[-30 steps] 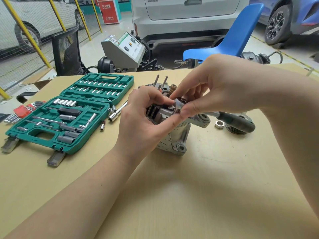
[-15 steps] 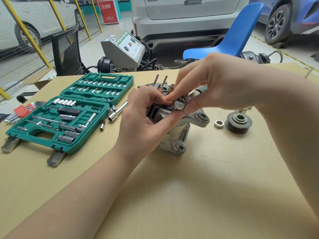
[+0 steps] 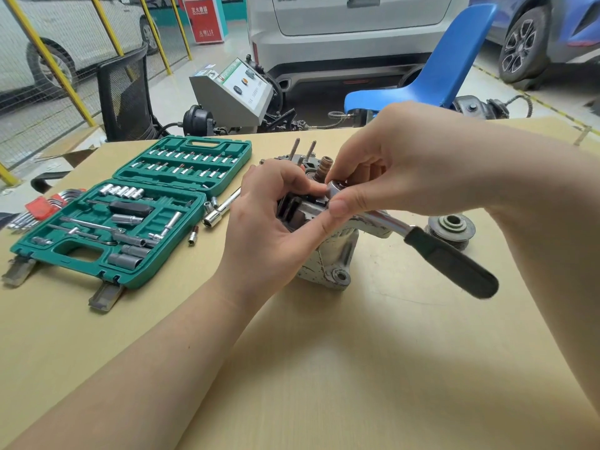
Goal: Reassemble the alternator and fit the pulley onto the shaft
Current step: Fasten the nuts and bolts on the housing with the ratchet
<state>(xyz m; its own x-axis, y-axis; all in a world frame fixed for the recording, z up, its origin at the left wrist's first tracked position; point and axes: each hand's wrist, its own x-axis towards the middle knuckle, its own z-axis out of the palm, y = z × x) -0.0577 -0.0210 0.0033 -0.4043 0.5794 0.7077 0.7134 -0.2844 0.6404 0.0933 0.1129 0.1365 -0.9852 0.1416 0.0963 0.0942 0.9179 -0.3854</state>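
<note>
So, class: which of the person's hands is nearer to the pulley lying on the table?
Right. The right hand pinches the ratchet head on the alternator, just left of the pulley; the left hand grips the alternator's far side.

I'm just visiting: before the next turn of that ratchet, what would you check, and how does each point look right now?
1. Left hand steadies alternator: ok.
2. Right hand fingers pinch the ratchet head: ok.
3. Socket seated on its fastener: cannot tell, fingers hide it.
4. Handle's swing clear: not ok, pulley lies just behind it.
5. Pulley fitted on shaft: not ok, it lies on the table.
</note>
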